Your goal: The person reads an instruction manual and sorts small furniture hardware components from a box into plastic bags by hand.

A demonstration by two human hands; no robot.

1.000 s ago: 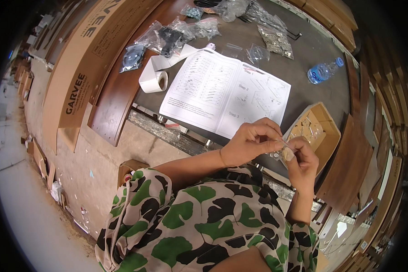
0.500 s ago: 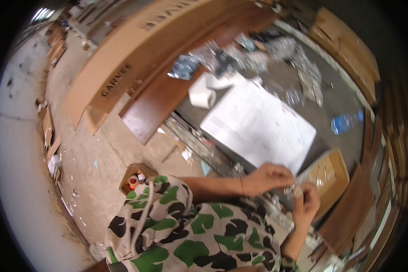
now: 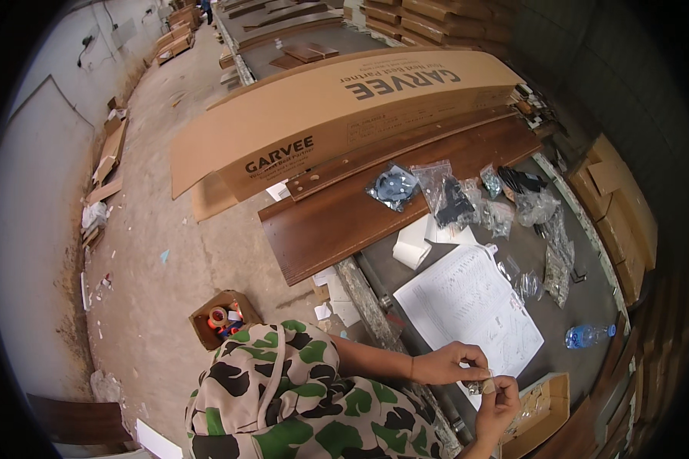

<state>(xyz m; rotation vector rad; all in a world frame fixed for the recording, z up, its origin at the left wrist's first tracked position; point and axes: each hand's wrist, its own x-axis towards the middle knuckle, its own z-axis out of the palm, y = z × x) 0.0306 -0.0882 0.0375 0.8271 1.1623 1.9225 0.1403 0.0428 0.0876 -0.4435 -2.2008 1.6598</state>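
Observation:
My left hand (image 3: 450, 362) and my right hand (image 3: 499, 404) meet at the lower right, over the near edge of a grey work table (image 3: 582, 306). Both pinch a small clear plastic bag of hardware (image 3: 478, 385) between the fingertips. A green-and-black camouflage sleeve (image 3: 298, 398) covers my left arm. Just beyond my hands lies an open white instruction sheet (image 3: 467, 302). An open cardboard box of small parts (image 3: 545, 405) sits right of my right hand.
Several clear bags of hardware (image 3: 505, 206) and a dark wheel-shaped part (image 3: 393, 186) lie on the table and on a dark wooden panel (image 3: 375, 199). A long cardboard carton (image 3: 337, 107) lies behind. A water bottle (image 3: 588, 335) rests at the right. A small box of tape rolls (image 3: 220, 317) stands on the floor.
The view has swung up and left, showing more of the floor and the long carton. My hands stay together on the small bag, close to the cardboard box.

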